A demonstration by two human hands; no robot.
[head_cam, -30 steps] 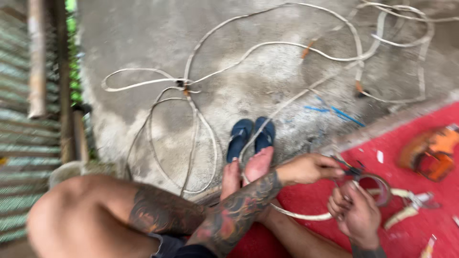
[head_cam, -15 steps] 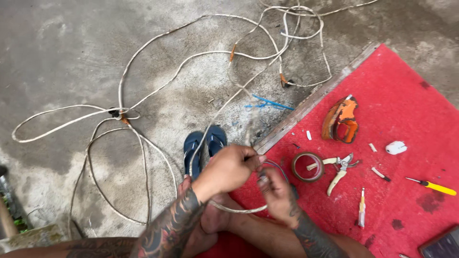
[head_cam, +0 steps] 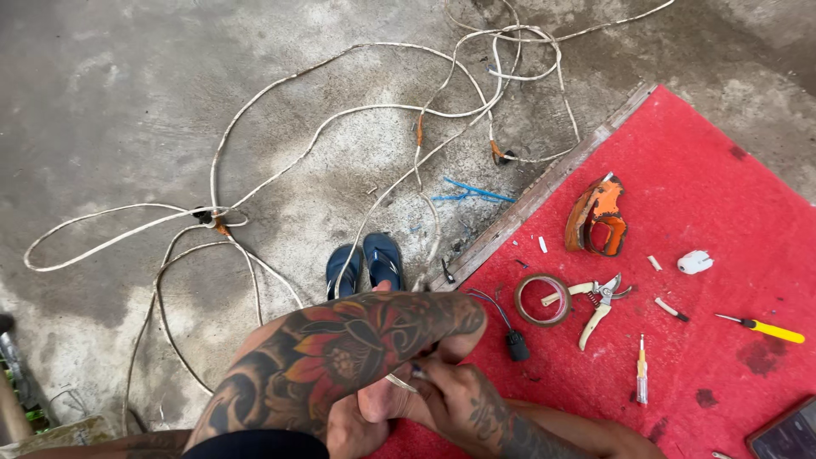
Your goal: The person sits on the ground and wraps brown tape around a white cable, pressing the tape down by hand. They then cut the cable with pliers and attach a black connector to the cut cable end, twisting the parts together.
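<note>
A long white cable lies in loops on the concrete, and one end runs back to my hands. My left hand, at the end of a tattooed forearm, is closed around the cable end just above my bare feet. Right below it, my right hand pinches the same end with fingers and thumb. What sits at the tip between the fingers is too small to tell. A pair of blue flip-flops lies just beyond my hands.
On the red mat lie a tape roll, pruning shears, an orange tool, a white plug part, a yellow screwdriver, a tester screwdriver and a black plug with blue wire. Blue wire scraps lie on the concrete.
The view has swung right and down onto the mat. My hands have come together from near the tape roll and now work close over my feet.
</note>
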